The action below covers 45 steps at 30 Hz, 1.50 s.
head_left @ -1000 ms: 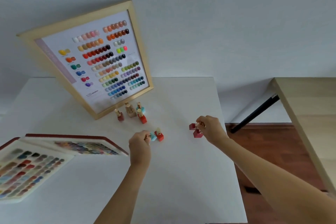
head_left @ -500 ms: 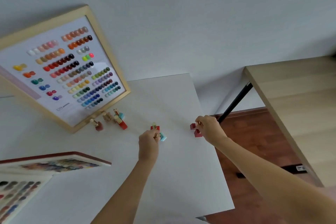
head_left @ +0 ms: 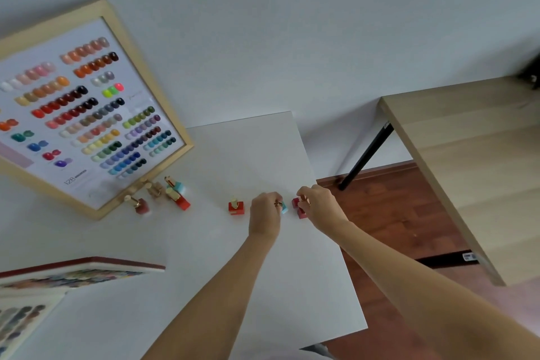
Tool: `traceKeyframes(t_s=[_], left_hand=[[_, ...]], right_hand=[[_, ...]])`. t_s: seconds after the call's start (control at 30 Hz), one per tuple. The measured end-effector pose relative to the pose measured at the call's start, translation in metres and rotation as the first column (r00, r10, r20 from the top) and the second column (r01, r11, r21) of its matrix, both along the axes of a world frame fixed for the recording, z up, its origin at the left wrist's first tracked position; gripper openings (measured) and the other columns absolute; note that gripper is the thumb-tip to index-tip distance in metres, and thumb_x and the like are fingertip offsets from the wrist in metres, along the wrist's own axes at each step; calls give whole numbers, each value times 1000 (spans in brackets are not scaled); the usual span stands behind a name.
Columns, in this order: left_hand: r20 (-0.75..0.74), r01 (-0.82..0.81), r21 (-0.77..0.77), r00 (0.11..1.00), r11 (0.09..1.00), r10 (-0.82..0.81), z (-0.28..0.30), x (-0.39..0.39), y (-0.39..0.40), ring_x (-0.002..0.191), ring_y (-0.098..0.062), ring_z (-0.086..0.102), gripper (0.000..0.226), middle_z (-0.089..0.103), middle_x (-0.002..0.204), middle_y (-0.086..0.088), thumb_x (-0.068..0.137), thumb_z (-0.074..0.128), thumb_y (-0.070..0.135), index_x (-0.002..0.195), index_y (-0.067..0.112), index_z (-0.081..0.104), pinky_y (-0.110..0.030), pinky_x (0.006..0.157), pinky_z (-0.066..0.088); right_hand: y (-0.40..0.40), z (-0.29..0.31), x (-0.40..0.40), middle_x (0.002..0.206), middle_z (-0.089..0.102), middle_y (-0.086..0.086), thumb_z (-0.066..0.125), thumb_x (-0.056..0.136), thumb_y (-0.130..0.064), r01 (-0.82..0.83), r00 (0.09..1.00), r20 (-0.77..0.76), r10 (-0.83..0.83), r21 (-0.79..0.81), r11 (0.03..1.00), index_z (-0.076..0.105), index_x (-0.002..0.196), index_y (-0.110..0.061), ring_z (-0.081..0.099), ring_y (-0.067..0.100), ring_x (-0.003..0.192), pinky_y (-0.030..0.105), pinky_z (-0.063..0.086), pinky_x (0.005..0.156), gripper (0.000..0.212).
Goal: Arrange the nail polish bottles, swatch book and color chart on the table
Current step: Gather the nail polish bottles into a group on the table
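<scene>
Left hand fingers curl around a blue bottle on the white counter; right hand fingers pinch dark red bottles. Both bottles mostly hidden; swatch book cut off left.

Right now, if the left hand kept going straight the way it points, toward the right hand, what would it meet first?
Probably the dark red bottles held by the right hand. The left hand grips a teal bottle just short of them; depth is unclear.
</scene>
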<state>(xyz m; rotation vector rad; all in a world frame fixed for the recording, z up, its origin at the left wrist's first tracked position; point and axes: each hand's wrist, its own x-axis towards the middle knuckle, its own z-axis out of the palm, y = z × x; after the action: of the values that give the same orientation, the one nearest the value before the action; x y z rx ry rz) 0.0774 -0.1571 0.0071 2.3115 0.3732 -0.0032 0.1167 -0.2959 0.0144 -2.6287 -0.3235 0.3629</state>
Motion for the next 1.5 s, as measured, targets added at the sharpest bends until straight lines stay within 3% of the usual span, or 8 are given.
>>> traceKeyframes(t_s=[0.23,0.47,0.6,0.77,0.9,1.03,1.27,1.5], left_hand=[[38,72,-69,997,995,-69,1,6,-11,97,-23,63,27,68,106,-16,85,61,-4,110,1,65,-19,86,46],[48,-24,-216,998,976,36,0,4,-12,100,-21,64,31,69,107,-11,81,60,-10,107,4,67,-19,89,48],[3,-6,-281,1000,960,8,4,-1,-9,106,-19,62,39,67,115,-8,78,68,-5,115,7,64,-24,94,50],[79,13,-357,997,934,17,19,-17,14,108,-7,52,47,58,121,3,77,74,5,119,20,59,-21,85,51],[230,-105,-307,956,946,181,31,-36,56,103,-4,58,35,62,114,6,82,70,15,116,21,62,-15,84,50],[347,-400,-201,824,894,447,32,-51,106,107,-13,58,29,64,116,-6,87,63,9,116,10,62,-24,91,48],[192,-737,-194,618,647,762,14,-44,174,127,-36,43,49,38,141,-23,87,59,4,133,3,43,-47,104,43],[105,-781,-235,571,579,814,-4,-21,197,125,-31,44,39,32,143,-17,87,63,8,124,15,58,-36,97,48]], right_hand=[[-4,-3,-5,93,59,10,70,77,-10,52,995,-89,-43,109,993,58,114,-16,57,27,83,37,51,74,40],[-8,-2,-7,98,62,14,73,76,-9,53,995,-93,-39,156,986,56,119,-13,59,29,88,37,51,79,46],[-11,7,-8,111,56,13,63,81,-5,5,994,-106,4,91,996,42,131,-18,56,29,100,38,50,86,56],[-7,29,-4,126,43,14,57,78,7,-53,998,-40,54,16,998,27,139,-21,53,29,101,34,50,86,74],[22,49,7,129,41,13,57,78,4,-115,993,43,112,75,991,35,136,-22,52,27,102,31,48,86,68],[69,54,9,126,46,10,61,82,-4,-257,966,66,251,122,959,44,131,-21,57,23,98,29,48,86,55],[136,23,-8,120,50,9,62,86,-11,-432,899,-52,434,48,901,51,126,-19,58,25,102,32,50,89,42],[169,0,0,95,59,12,52,89,-3,-409,912,-41,408,-11,913,67,88,-4,61,28,78,27,46,66,15]])
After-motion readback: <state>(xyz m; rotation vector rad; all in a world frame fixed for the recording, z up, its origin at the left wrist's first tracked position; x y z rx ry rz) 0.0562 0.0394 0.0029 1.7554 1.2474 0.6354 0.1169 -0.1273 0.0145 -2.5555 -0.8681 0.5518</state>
